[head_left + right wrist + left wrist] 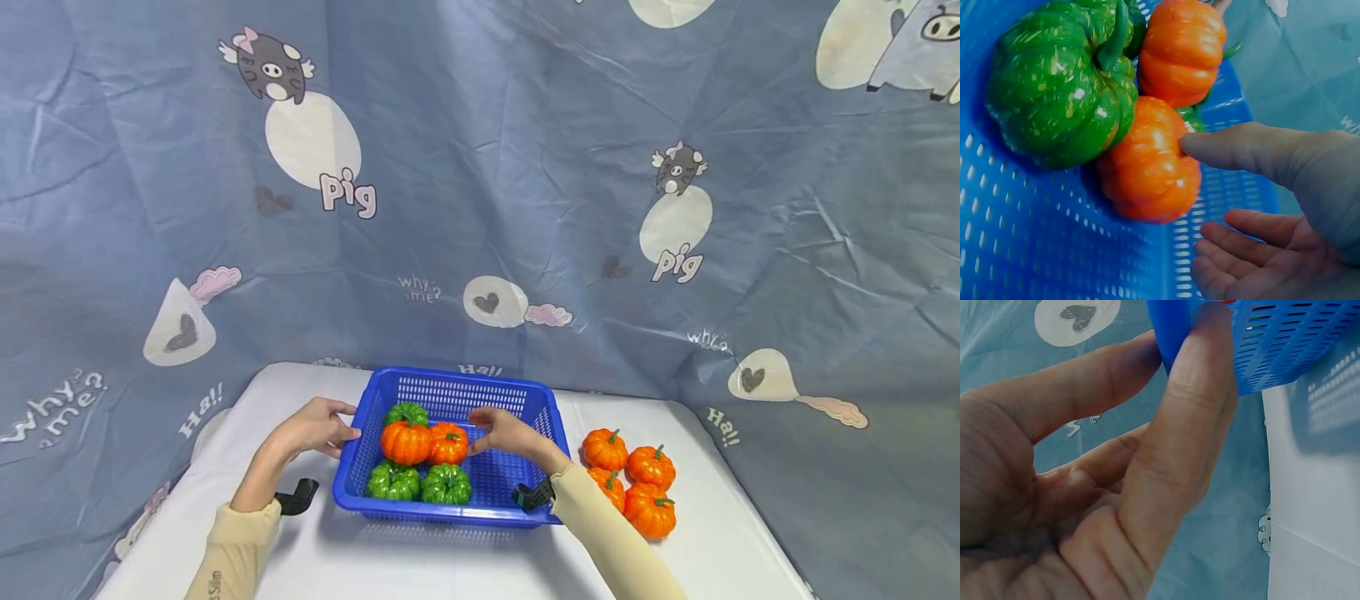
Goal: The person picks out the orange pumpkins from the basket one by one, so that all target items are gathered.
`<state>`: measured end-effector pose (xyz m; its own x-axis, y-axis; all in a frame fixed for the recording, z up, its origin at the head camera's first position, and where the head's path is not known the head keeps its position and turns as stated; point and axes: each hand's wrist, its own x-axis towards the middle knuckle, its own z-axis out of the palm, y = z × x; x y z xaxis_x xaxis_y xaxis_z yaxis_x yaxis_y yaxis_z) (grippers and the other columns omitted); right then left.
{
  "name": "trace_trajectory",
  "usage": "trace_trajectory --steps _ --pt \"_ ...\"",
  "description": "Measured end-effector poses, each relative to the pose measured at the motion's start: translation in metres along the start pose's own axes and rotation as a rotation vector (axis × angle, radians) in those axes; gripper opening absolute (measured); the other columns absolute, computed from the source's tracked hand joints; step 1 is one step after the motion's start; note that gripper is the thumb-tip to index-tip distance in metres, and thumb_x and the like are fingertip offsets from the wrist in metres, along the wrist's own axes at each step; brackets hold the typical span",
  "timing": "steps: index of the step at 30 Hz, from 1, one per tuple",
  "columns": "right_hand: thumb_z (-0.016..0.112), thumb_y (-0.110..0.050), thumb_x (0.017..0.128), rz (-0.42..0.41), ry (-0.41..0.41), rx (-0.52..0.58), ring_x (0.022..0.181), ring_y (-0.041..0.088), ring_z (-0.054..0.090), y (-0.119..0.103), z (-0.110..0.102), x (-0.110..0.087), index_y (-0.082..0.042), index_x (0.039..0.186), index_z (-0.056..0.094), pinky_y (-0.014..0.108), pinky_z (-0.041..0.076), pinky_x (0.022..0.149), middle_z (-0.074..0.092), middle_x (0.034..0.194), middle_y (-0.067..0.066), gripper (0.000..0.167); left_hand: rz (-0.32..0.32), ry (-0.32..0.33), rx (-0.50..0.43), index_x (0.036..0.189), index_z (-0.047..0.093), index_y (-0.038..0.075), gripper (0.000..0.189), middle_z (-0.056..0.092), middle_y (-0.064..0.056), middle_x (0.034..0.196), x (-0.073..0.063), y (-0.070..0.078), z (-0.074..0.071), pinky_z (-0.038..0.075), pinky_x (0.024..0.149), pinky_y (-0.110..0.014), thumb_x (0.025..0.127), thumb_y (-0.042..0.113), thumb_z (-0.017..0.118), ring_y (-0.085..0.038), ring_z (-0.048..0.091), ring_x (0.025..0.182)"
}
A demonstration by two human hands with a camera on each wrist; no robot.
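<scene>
Left hand point(315, 427) is gripping the left rim of the blue basket point(450, 508), centre-low in the head view; in the left wrist view the thumb and forefinger are pinching the rim point(1175, 325), and only that corner of the basket is showing, the rest cut off at the top edge.

Right hand point(506, 433) is sitting inside the basket with fingers relaxed and spread, holding nothing. In the right wrist view the thumb tip point(1200, 145) is touching the near orange pumpkin point(1150, 169), or sitting just off it; can't tell which.

Basket is holding two orange pumpkins in the middle, three green ones around them. The rear green pumpkin point(407, 413) is half hidden behind the left orange one point(405, 442). Two green pumpkins point(418, 483) are lying along the front wall.

Right of the basket, lower right of the head view, a cluster of orange pumpkins point(633, 483) is lying on the white worktop point(420, 567); the right sleeve point(600, 533) is covering part of one, so the count is unclear, at least four.

Wrist cameras are showing only as dark bits by each cuff.
</scene>
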<state>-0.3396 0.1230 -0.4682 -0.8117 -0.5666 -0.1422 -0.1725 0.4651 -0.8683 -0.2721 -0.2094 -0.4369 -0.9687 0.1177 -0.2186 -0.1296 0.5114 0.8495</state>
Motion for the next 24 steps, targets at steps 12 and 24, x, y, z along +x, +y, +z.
trace_trajectory --steps 12,24 --pt "0.075 0.005 0.070 0.027 -0.054 -0.066 0.120 0.030 0.055 0.007 0.018 0.025 0.004 0.134 0.049 0.041 0.046 0.104 0.058 0.129 0.019 0.069 0.039 -0.029 -0.030 0.133 0.041 -0.019 0.058 0.066 -0.015 0.083 0.001 0.000 -0.001 0.061 0.066 -0.039 0.087 0.005 0.067 -0.017 0.065 0.066" --pt "0.080 -0.007 0.071 0.041 -0.010 -0.146 0.102 0.020 0.062 0.009 0.022 0.028 0.002 0.126 0.058 0.037 0.051 0.096 0.066 0.115 0.011 0.060 0.016 -0.020 -0.027 0.134 0.042 -0.017 0.058 0.066 -0.016 0.085 -0.001 -0.002 -0.002 0.061 0.066 -0.038 0.087 0.006 0.068 -0.018 0.066 0.069"
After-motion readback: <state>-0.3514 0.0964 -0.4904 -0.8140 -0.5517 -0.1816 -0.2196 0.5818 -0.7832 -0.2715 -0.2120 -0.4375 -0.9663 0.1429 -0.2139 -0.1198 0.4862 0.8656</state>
